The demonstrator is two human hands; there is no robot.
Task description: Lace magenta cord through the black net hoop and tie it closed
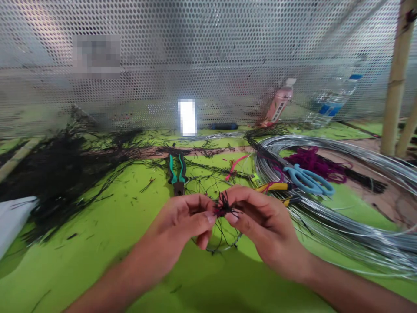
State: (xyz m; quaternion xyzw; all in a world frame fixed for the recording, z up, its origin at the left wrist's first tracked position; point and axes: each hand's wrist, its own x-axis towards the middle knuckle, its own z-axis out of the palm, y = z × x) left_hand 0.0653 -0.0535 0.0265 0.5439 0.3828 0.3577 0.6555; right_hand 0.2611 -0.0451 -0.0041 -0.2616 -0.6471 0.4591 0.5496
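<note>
Between my two hands is a small knotted bundle of dark strands (224,208), with loops sticking up and a bit of dark red in it. My left hand (185,219) pinches its left side between thumb and fingers. My right hand (265,226) closes on its right side with thumb and forefinger. Below the bundle hangs a ring of thin wire (224,250) with dark strands strung across and small knots on its rim. Just beyond my left hand lie green-and-black pliers (177,174), jaws toward me. Yellow-and-black handles (276,187) show past my right hand.
A large coil of silvery wire (368,232) spreads over the right side, with blue scissors (309,180) and purple cord (317,165) on it. A heap of black strands (61,174) covers the left. A pink bottle (280,102) and a clear bottle (335,102) lean on the perforated metal panel (208,52).
</note>
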